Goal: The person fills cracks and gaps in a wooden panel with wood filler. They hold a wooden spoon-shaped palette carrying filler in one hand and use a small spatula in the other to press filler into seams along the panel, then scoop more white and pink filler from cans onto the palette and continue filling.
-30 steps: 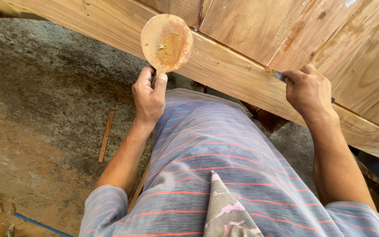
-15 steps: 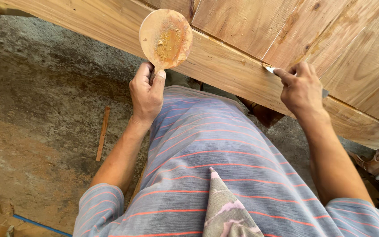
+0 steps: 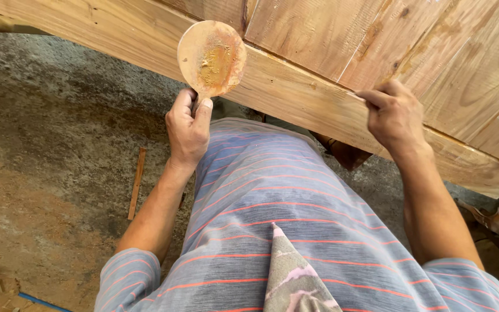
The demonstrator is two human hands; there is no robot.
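The head camera looks straight down over the person's chest, so only 1 view is there to go through. In it are 2 bare hands, 1 round wooden palette, 1 thin blade, 1 thin wood strip and 1 large wooden panel.

The left hand (image 3: pixel 187 132) is clenched around the short handle of the round wooden palette (image 3: pixel 211 58), thumb pressed up along the stem. The disc stands above the fist with its face turned to the camera, smeared with tan-yellow filler paste down its middle. Its long axis, from handle to disc, runs nearly straight up the frame and leans slightly right, so the disc end points toward the wooden panel (image 3: pixel 295 98), which it overlaps.

The right hand (image 3: pixel 395 114) is pinched shut on a thin blade (image 3: pixel 358 95), most likely a putty knife. Only a sliver of pale metal shows past the fingertips, and it points left along the panel. The tip lies at the seam where the upper boards meet the long lower rail. I cannot tell how long the blade is, since the hand hides the rest.

The panel slants across the top from upper left to lower right. Below it is a rough concrete floor (image 3: pixel 47 138), where the thin wood strip (image 3: pixel 137 182) lies nearly upright in the frame, just left of the left forearm. A striped grey shirt (image 3: pixel 272 219) fills the lower centre.
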